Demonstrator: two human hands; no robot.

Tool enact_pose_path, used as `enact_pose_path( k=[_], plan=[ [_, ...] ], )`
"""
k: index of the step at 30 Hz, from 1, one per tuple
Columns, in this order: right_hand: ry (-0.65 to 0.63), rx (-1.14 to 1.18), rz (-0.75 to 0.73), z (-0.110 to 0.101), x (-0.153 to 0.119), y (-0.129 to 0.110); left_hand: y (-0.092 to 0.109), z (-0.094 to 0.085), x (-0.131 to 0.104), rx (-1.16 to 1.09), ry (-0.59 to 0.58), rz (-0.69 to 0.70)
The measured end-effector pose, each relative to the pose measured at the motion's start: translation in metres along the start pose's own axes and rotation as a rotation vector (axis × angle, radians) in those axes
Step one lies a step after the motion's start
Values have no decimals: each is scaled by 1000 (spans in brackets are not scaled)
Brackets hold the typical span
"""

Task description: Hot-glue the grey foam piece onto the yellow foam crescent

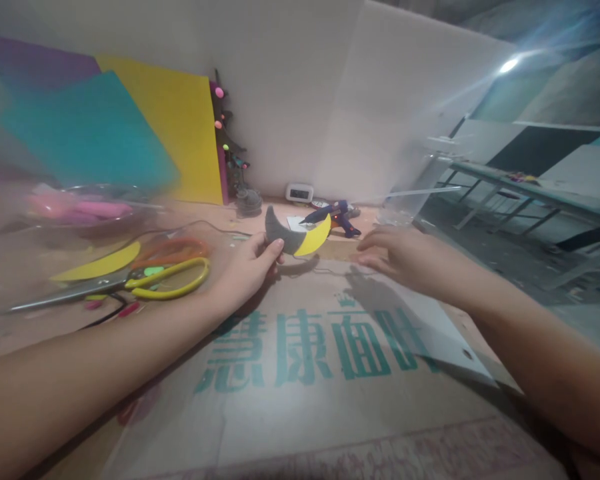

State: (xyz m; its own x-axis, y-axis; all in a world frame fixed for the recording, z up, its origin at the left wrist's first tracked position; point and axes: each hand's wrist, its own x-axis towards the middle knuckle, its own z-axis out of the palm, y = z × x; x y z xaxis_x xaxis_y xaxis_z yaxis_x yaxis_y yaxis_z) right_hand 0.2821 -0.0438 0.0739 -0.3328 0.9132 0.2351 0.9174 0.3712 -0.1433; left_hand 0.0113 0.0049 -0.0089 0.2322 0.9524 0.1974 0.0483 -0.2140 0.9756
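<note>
Just in front of the dark-blue glue gun (pixel 338 209), a grey-and-yellow felt-like crescent (pixel 300 244), long axis crosswise, is pinched by the left hand (pixel 245 270); right of the gun, the right hand (pixel 405 260) is held apart, empty, loosely open.

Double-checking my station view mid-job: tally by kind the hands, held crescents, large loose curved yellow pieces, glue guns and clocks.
Hands: 2 (left hand, right hand)
Held two-tone crescent: 1
Large loose curved yellow piece: 1
Glue gun: 1
White clock: 1
Total: 6
</note>
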Motion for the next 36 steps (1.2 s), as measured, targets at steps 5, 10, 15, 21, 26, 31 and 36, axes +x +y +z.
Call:
enact_pose_path(
  k=[5,10,15,21,26,31,36],
  plan=[
    [4,-90,208,-3,18,42,-3,1,1,-40,-7,2],
    [-4,-55,273,17,26,54,-1,-2,2,91,-14,31],
    [80,65,198,40,40,59,-3,-3,4,89,-26,22],
    [99,406,258,59,86,63,-4,-2,5,74,-42,16],
    [112,497,310,73,108,56,-3,-2,4,72,-48,14],
    [157,580,369,82,109,49,-4,-2,5,71,-79,32],
    [170,654,401,72,105,52,-3,-2,4,93,-78,25]
  ],
)
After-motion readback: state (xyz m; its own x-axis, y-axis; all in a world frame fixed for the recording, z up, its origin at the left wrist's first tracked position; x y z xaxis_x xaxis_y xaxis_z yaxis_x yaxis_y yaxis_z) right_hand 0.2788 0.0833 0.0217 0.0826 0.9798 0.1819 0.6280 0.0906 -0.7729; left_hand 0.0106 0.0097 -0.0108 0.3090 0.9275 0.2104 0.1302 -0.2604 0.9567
